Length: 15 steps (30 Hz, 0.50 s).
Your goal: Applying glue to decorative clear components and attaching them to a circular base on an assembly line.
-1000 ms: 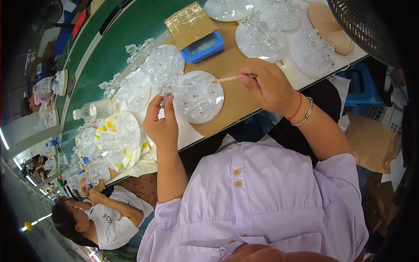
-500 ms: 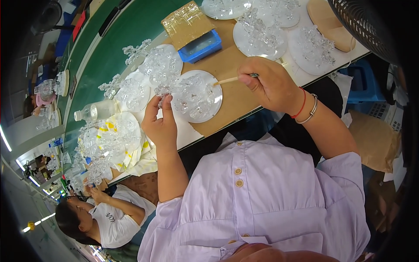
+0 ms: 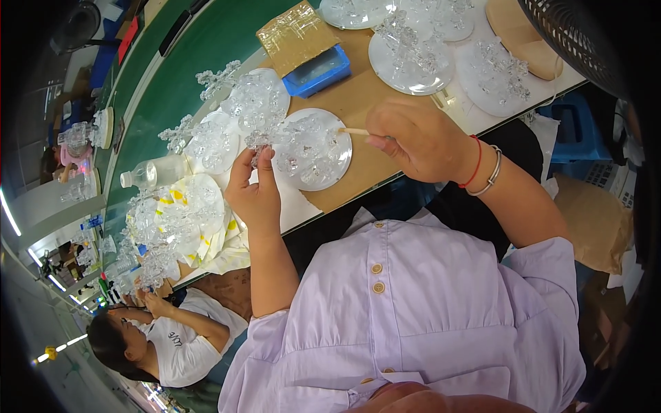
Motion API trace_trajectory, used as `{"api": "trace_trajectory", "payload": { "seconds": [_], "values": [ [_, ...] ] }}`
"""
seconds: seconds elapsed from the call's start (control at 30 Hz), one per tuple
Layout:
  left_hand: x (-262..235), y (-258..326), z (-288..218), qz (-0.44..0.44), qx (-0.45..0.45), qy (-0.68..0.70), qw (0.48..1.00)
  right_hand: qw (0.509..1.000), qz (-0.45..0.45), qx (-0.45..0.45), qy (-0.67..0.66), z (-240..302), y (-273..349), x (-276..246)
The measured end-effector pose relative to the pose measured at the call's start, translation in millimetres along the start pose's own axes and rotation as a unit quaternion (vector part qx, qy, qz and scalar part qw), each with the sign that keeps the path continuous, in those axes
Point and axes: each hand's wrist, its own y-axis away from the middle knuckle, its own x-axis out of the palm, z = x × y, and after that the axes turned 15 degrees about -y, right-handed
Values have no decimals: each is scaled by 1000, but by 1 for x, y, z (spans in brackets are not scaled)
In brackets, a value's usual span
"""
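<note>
Far left: a co-worker in a white shirt [image 3: 180, 347] sat at the same bench beside stacked clear crystal pieces on yellow-white paper [image 3: 180, 217], with a clear plastic bottle [image 3: 153, 172] lying just above. Left hand [image 3: 253, 196] was raised, fingers pinched on a small crystal piece [image 3: 260, 140] at the left edge of the round mirror plate [image 3: 313, 150]. Right hand [image 3: 420, 141] was closed on a thin wooden stick [image 3: 356, 131], tip over that plate; blue tray [image 3: 317, 71] sat behind.

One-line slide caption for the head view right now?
Left hand holds a clear ornament over a round plate; right hand brings a thin stick.
</note>
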Motion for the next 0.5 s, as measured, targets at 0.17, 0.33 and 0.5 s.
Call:
{"api": "trace_trajectory", "payload": {
  "seconds": [0.17, 0.33, 0.5],
  "values": [
    [2, 1, 0, -1, -5, 1, 1000, 1000, 17, 8, -9, 8, 4, 1],
    [1, -1, -3, 8, 3, -1, 1000, 1000, 2, 3, 29, -4, -2, -1],
    [0, 1, -1, 9, -9, 1, 1000, 999, 21, -9, 22, 6, 2, 1]
  ]
}}
